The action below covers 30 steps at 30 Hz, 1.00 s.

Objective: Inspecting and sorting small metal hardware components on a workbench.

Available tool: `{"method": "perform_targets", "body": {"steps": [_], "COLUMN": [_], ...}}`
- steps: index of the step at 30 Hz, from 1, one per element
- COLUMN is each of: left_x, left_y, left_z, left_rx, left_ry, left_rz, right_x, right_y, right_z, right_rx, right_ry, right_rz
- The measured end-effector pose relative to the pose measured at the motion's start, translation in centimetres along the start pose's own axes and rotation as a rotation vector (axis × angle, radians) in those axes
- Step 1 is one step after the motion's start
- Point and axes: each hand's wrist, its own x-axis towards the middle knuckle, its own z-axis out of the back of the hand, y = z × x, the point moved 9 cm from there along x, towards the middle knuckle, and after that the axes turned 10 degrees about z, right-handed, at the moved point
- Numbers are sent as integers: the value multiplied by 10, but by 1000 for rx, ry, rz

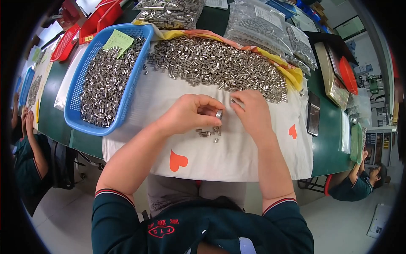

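At frame centre, the left hand [191, 112] pinches a round metal piece [219, 114]; the right hand [254, 111] apparently pinches a small metal cylinder [233, 101]. Likely step: individual part handling; next move requires fingertip control.

Metal cylinders [211, 61], far centre: bare, bright, glossy. Cloth [237, 167] beneath: matt white fabric, lightly wrinkled. Perforated basket [90, 128], left: smooth blue plastic, slight sheen. Note [119, 41] in basket: matt paper. Bag [253, 25], far right: clear, glossy, creased plastic film. Surface [53, 99]: smooth, dark green. Smartphone [313, 112], right: glossy black face.
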Motion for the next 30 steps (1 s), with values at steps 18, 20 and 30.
{"method": "perform_targets", "body": {"steps": [18,20,30], "left_x": [5,6,4], "left_y": [5,6,8], "left_z": [-1,-1,-2], "left_rx": [-203,-191,-113], "left_ry": [-40,-59,-108], "left_rz": [12,3,24], "right_x": [-12,-11,-13], "right_y": [16,23,10], "right_z": [3,8,-4], "right_rx": [558,396,618], "right_ry": [43,6,167], "right_rz": [-162,-57,-194]}}
